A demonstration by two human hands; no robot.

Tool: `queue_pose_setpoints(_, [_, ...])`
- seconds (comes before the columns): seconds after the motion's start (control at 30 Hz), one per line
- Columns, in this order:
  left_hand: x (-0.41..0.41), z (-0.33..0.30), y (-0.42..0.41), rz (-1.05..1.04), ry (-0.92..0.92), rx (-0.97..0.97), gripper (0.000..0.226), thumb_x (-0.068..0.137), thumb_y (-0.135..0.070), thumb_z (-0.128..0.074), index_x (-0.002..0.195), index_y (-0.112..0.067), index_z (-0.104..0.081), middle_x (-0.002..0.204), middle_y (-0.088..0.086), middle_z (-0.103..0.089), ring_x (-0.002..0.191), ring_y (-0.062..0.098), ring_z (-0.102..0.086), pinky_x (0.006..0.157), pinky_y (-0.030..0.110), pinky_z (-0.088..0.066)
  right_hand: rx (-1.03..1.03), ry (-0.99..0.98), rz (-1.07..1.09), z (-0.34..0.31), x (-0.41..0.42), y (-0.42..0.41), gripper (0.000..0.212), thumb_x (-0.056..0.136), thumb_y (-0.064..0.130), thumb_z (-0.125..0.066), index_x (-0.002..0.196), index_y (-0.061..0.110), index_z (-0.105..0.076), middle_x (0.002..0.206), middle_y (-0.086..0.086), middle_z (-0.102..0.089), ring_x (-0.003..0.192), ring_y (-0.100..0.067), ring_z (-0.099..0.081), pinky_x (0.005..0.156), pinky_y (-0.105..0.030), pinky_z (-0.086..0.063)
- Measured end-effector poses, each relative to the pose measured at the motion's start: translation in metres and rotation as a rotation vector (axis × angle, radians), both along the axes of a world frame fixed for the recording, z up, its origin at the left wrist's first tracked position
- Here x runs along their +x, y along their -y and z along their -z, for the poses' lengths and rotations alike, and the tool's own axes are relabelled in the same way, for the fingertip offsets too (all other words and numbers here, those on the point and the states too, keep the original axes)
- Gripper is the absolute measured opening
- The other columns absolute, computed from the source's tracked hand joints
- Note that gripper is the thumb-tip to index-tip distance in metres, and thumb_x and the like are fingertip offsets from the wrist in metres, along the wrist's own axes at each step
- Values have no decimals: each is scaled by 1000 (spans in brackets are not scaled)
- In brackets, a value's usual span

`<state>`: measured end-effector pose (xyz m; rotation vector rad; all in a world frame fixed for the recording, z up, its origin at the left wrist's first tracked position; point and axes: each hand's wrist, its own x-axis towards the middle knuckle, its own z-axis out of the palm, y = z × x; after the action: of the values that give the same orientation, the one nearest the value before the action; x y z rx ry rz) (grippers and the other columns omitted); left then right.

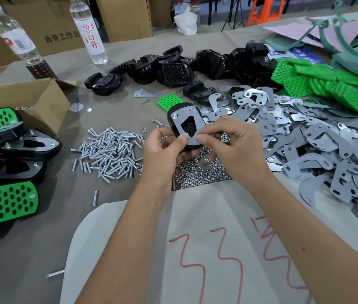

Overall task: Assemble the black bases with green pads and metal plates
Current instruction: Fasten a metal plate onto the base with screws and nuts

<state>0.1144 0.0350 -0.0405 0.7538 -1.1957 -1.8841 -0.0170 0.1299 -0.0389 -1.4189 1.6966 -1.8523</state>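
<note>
- Fingers (184,137) of my left hand (162,154) curl round the black base (171,121), thumb pressed flat on the near end of the metal plate (181,120) that sits on it; the rest of that hand cradles the base from below.
- On my right hand (237,148), thumb and forefinger pinch together at the plate's near right edge, just beside the left thumb; I cannot tell whether something small is caught between them.
- I see the base held tilted up above the surface (42,249), over the pile of nuts (200,172), with two screw ends (175,115) poking up through the plate's far corners.
- Left of the nuts lies a heap of screws (110,150); finished assemblies (7,200) with green faces are stacked at the far left beside a cardboard box (31,102).
- Loose metal plates (305,139) spread to my right, green pads (327,84) behind them, and spare black bases (173,66) are heaped across the far middle.
- Two water bottles (88,29) stand at the back left.
</note>
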Motion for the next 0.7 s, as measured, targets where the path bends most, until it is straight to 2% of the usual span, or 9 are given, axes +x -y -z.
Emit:
queue_pose_setpoints(0.2, [0,-3,3,-7,7,8,21,96,5,-64,114,3,-54,102,23,-70,78,25,-75,65,31,-61,31,-15,-6,-1,0,3,6,86,5,-83,90,10,-81,85,-19,-61,63,-18,-61,47,-30,-57])
queue_pose_setpoints(0.37, [-2,-1,4,-15,15,8,18,96,5,-64,111,2,-54,103,25,-71,79,27,-75,65,31,-61,35,-59,-24,-1,-1,3,8,86,3,-82,93,5,-81,85,-17,-59,61,-18,-62,47,-36,-60])
queue_pose_setpoints(0.5, [-5,1,7,-28,18,-7,14,95,4,-66,103,-1,-55,95,19,-73,77,27,-75,63,31,-61,74,-20,-49,0,-8,5,13,86,-1,-80,96,8,-82,88,-15,-60,61,-21,-67,49,-44,-61])
queue_pose_setpoints(0.57, [-6,3,7,-45,24,-29,15,95,4,-67,103,0,-55,91,15,-74,76,27,-76,63,31,-61,83,-25,-51,1,-9,5,12,86,1,-81,95,10,-82,87,-13,-60,61,-19,-68,48,-41,-61])
queue_pose_setpoints(0.7, [-8,4,3,-47,28,-83,17,95,5,-66,106,1,-54,95,21,-73,79,28,-76,66,35,-61,50,-71,-15,0,-6,3,7,82,5,-86,86,9,-81,79,-11,-61,57,-10,-59,45,-27,-57])
